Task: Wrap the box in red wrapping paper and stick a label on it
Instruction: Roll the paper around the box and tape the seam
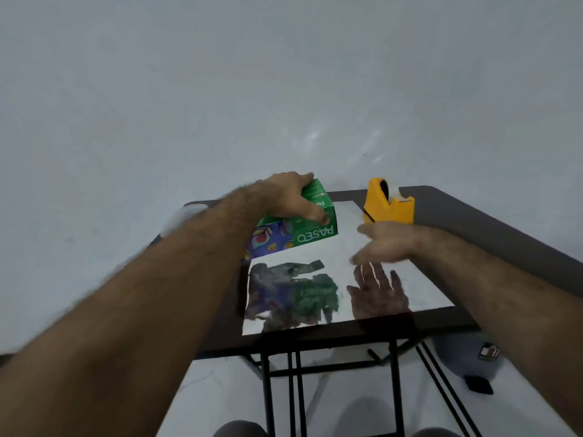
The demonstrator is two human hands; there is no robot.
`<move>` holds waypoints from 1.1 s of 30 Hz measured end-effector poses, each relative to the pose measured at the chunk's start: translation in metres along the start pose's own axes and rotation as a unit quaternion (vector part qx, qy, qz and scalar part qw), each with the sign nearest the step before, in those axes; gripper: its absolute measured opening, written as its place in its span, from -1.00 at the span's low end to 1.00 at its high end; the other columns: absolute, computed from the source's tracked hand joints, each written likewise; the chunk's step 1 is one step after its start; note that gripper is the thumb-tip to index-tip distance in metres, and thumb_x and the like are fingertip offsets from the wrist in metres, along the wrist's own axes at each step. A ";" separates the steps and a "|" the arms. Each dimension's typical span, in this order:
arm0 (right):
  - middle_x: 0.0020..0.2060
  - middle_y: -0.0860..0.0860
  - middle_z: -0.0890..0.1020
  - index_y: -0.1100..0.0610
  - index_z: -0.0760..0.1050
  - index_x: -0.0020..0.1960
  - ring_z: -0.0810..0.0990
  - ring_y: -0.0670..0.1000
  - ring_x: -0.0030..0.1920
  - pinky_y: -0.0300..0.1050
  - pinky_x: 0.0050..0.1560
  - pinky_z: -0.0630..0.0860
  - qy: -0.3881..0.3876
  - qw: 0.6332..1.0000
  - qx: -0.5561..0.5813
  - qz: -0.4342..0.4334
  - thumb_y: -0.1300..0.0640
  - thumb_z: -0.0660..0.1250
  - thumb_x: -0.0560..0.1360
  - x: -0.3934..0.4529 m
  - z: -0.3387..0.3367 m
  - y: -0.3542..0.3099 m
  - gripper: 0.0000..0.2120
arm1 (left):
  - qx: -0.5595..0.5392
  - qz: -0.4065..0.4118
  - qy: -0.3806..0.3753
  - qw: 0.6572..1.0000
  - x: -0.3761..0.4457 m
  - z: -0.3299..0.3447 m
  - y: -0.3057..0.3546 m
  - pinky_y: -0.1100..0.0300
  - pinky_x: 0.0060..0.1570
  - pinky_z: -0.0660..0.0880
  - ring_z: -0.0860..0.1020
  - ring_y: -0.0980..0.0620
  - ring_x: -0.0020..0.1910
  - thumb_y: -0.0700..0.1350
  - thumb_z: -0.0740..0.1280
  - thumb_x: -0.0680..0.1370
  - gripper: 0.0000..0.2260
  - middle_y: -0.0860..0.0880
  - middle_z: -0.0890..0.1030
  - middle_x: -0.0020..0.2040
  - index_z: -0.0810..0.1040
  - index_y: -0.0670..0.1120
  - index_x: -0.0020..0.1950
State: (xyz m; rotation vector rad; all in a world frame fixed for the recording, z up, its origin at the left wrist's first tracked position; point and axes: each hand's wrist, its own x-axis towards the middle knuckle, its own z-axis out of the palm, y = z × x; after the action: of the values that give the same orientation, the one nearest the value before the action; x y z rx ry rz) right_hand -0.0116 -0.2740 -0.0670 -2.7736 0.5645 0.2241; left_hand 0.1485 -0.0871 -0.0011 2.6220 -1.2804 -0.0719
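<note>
A green and purple tissue box marked PASEO is at the far left of a shiny silver sheet spread over the small dark table. My left hand grips the box from above, fingers over its top edge. Whether the box rests on the sheet or hangs just above it, I cannot tell. My right hand hovers flat over the sheet's right half, fingers apart, holding nothing. The sheet mirrors the box and the hand. No red side of the paper shows, and I see no label.
A yellow tape dispenser stands at the far right of the sheet, just beyond my right hand. A grey wall rises close behind the table. Under the table are its black legs, and a dark cap lies on the white floor at right.
</note>
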 end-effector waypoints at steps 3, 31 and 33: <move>0.50 0.06 0.45 0.08 0.34 0.56 0.52 0.07 0.38 -0.03 0.31 0.53 -0.059 0.995 -0.086 -0.002 -0.49 0.41 0.43 -0.013 0.015 0.014 -0.07 | 0.010 0.008 -0.018 1.000 0.026 0.010 0.021 -0.11 0.30 0.57 0.60 -0.10 0.25 0.48 0.54 0.25 0.15 -0.01 0.57 0.40 0.19 0.04 0.70; -0.07 -0.06 0.66 -0.01 0.62 0.03 0.64 0.05 -0.02 -0.02 -0.06 0.62 0.113 0.975 -0.193 -0.009 -0.48 0.49 0.32 -0.035 0.021 -0.033 -0.41 | 0.083 0.144 0.250 0.954 -0.095 0.089 -0.052 -0.02 -0.25 0.56 0.57 -0.08 -0.25 0.17 0.27 0.56 -0.64 0.03 0.60 -0.27 0.63 -0.02 -0.26; -0.14 -0.07 0.66 0.00 0.65 -0.05 0.63 0.03 -0.08 -0.08 -0.22 0.53 0.128 0.972 -0.194 0.016 -0.50 0.47 0.33 -0.037 0.030 -0.039 -0.43 | 0.078 0.107 0.180 0.975 -0.106 0.091 -0.057 -0.02 -0.16 0.58 0.61 -0.03 -0.17 0.25 0.26 0.54 -0.63 0.06 0.66 -0.19 0.69 0.01 -0.17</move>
State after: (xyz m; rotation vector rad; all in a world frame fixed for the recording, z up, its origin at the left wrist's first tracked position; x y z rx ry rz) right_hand -0.0324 -0.2173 -0.0771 -3.2029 0.6909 -0.0221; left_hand 0.1143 0.0134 -0.1082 2.4453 -1.4667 0.5331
